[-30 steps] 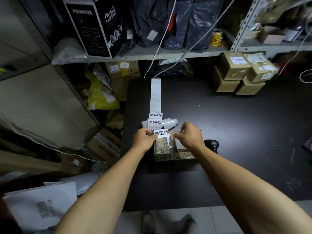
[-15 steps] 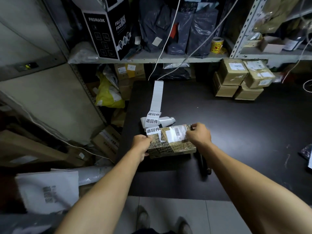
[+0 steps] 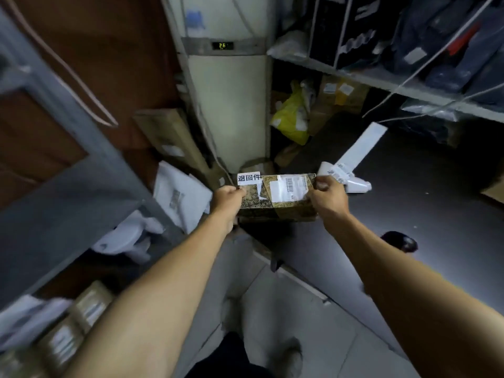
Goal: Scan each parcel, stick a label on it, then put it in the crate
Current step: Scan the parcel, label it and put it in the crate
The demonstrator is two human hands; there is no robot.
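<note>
Head view: parcel (image 3: 278, 196) gripped between left hand (image 3: 227, 199) and right hand (image 3: 327, 196).

White mailers (image 3: 180, 195) (stacked) and shelving (image 3: 54, 192) crowd the left; floor (image 3: 272, 309) open.

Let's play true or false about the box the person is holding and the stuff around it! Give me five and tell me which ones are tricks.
1. Both hands hold the parcel, the left hand at one end and the right hand at the other. True.
2. The parcel is lying flat on the black table. False: it is held up off the table, past the table's corner.
3. A white label with black characters sticks out at the parcel's upper left corner. True.
4. The parcel has no barcode sticker. False: a white barcode sticker is on its top.
5. The parcel is plain white. False: it is brown with a printed pattern.
</note>
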